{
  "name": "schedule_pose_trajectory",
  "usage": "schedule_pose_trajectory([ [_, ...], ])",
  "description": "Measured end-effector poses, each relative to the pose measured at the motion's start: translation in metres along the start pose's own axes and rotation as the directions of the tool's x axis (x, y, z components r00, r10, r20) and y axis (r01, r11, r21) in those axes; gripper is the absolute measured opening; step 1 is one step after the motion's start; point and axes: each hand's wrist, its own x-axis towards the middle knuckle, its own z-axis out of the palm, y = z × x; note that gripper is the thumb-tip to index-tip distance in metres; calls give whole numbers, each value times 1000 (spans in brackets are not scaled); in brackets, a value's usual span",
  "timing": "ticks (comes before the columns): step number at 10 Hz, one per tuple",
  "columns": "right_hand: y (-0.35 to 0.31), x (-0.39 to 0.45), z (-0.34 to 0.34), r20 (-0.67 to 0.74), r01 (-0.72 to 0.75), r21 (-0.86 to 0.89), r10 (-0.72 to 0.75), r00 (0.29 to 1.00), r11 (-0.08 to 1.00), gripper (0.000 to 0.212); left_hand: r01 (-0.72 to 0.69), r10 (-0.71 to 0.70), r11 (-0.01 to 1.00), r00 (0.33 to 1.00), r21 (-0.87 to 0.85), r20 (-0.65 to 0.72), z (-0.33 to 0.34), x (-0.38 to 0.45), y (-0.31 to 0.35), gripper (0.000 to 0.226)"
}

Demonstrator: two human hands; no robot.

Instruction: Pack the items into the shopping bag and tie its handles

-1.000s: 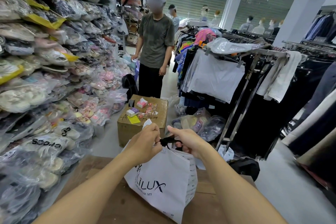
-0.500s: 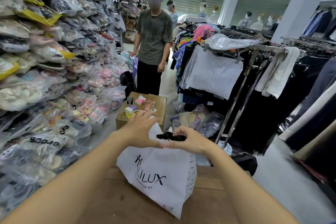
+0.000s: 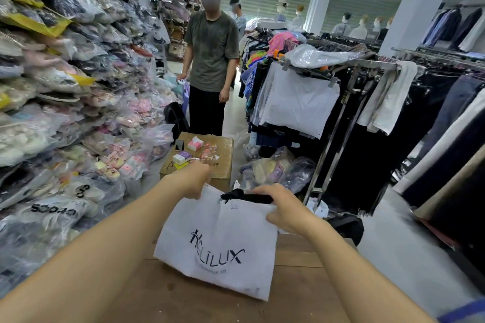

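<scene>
A white shopping bag (image 3: pixel 223 241) printed with dark letters stands on a brown wooden table (image 3: pixel 236 304) in front of me. Its black handles (image 3: pixel 241 195) lie bunched along the top edge, and the loose end points left. My right hand (image 3: pixel 283 208) grips the right end of the handles together with the bag's top right corner. At the top left corner, my left hand (image 3: pixel 191 181) is curled over the bag's rim, with its fingertips hidden behind the rim. What is inside the bag cannot be seen.
Just beyond the bag stands a cardboard box (image 3: pixel 223 162) with small packets (image 3: pixel 195 144) on top. A person in a grey shirt (image 3: pixel 211 47) stands behind it. Bagged shoes (image 3: pixel 65 102) fill the wall on the left, and a clothes rack (image 3: pixel 341 68) stands on the right. A black bag (image 3: pixel 346 225) lies on the floor.
My hands have drawn apart. The left one left the handles and moved to the bag's top left corner. The handles now lie flat, held by the right hand alone.
</scene>
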Motion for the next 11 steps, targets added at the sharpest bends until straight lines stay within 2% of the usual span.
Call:
schedule_pose_trajectory([
  [1, 5, 3, -6, -77, -19, 55, 23, 997, 998, 51, 55, -45, 996, 990, 70, -132, 3, -14, 0, 15],
  [2, 3, 11, -12, -90, 4, 97, 5, 996, 995, 44, 78, -38, 983, 971, 164, -234, 2, -22, -9, 17],
  [3, 1, 18, -11, -99, -1, 96, 11, 995, 995, 42, 61, -30, 990, 971, 124, -238, 5, -24, -17, 11],
  [4, 0, 25, -1, -101, -28, 22, 30, 994, 999, 43, 81, -68, 996, 967, 42, -246, 23, -22, -21, 16],
  [5, 5, 28, 6, -43, -35, -18, 35, 998, 999, 44, 81, -95, 993, 980, -87, -174, 36, -19, -26, 34],
  [6, 11, 26, 3, -40, -74, -13, 73, 997, 997, 82, 51, -77, 944, 995, -325, -69, 38, -19, -33, 75],
  [7, 13, 27, 0, -24, -102, 50, 103, 994, 994, 106, 49, -86, 876, 995, -479, -55, 35, -20, -35, 96],
  [9, 16, 29, 5, -10, -104, 74, 105, 994, 992, 113, 60, -81, 852, 997, -520, -17, 36, -18, -40, 110],
  [10, 15, 29, 2, -13, -130, 88, 132, 991, 988, 111, 72, -96, 834, 995, -546, -17, 33, -19, -43, 107],
  [11, 11, 27, 1, -71, -86, 148, 98, 993, 985, 100, 27, -92, 807, 992, -590, -81, 35, -22, -42, 103],
])
